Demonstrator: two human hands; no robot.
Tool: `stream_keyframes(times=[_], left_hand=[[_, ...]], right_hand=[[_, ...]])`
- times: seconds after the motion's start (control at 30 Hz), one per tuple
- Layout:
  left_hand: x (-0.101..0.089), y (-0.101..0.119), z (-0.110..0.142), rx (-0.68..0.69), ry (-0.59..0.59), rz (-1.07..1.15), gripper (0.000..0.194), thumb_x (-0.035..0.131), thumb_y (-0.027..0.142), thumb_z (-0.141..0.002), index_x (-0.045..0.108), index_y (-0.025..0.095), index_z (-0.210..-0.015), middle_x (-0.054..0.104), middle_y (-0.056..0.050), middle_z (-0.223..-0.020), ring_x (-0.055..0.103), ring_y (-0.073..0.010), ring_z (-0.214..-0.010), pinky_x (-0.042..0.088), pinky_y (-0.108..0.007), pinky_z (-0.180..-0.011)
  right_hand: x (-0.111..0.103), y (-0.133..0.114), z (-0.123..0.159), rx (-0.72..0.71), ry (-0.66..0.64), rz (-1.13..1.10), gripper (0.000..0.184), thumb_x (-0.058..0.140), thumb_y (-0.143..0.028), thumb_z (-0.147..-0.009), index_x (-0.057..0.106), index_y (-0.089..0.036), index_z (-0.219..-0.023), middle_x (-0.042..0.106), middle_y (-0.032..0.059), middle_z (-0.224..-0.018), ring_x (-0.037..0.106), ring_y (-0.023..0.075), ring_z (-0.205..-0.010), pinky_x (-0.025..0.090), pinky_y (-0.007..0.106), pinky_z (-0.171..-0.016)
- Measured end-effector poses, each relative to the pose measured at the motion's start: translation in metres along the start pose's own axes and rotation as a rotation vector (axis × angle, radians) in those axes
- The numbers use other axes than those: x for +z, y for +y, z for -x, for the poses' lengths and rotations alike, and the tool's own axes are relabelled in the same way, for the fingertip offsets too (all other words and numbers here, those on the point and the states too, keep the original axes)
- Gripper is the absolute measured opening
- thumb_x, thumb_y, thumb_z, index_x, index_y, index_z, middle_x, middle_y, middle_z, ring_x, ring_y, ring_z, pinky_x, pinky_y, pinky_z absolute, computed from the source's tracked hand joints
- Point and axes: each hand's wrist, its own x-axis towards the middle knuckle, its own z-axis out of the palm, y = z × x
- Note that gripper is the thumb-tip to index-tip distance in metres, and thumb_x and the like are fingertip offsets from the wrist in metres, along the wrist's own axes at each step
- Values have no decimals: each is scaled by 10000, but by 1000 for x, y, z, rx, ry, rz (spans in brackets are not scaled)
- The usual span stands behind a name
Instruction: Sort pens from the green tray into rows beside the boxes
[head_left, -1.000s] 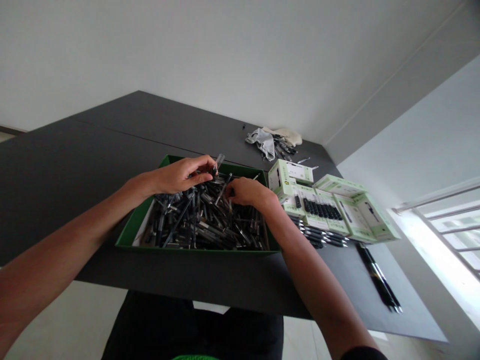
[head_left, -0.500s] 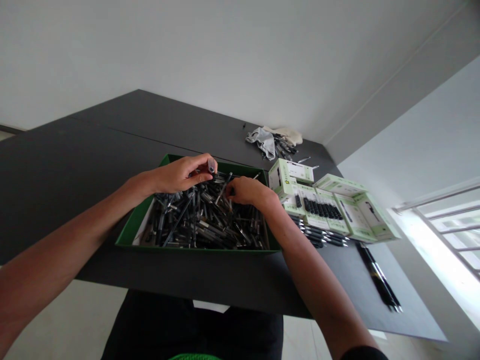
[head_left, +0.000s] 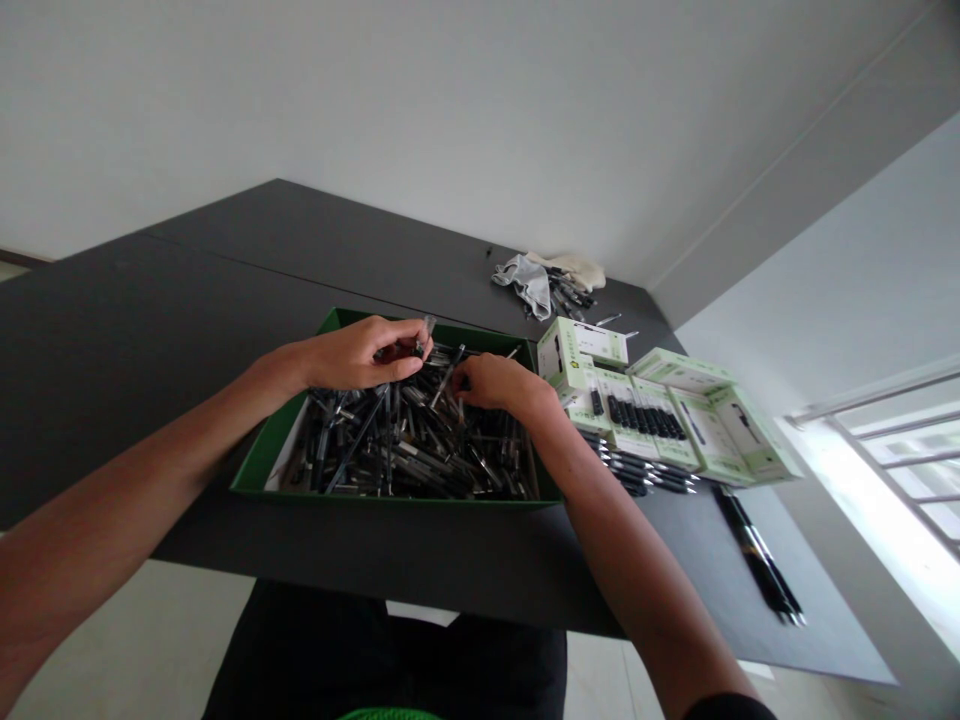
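A green box (head_left: 259, 468) on the dark table holds several black pens (head_left: 409, 440) in a loose heap. My left hand (head_left: 360, 352) is over the far side of the heap, fingers pinched on a clear pen part (head_left: 426, 328) that sticks up past my fingertips. My right hand (head_left: 495, 382) rests in the heap just to the right, fingers curled down among the pens, pinching a dark pen (head_left: 448, 372) that slants up from it.
Light green pen cartons (head_left: 660, 400) stand in a row right of the box, some open with pens inside. Loose pens (head_left: 757, 555) lie near the table's right edge. A crumpled cloth with pens (head_left: 544, 278) sits at the far corner by the wall.
My left hand has lowered and pulled the clear part closer to the heap. The right hand has barely moved.
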Motion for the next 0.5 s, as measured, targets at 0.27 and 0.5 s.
stream_keyframes(times=[0.27,0.5], left_hand=[[1,1,-1,69,108,172,359,378,545,-1077,382,246,-879,454,9,-760,410,-159,-651,407,-311,-629],[4,0,-6,31,222,67,371,563,506,-1029,326,256,-889,533,14,-829,503,-134,-732,453,-266,-725]], right_hand=[[1,1,-2,-1,-4,-2,276,653,-245,-938,809,-246,-1165,802,102,-1214,761,270,-1113,546,313,-881],[2,2,-3,5,-1,-2,265,662,-254,-939,809,-268,-1159,810,80,-1194,764,266,-1104,551,302,-857]])
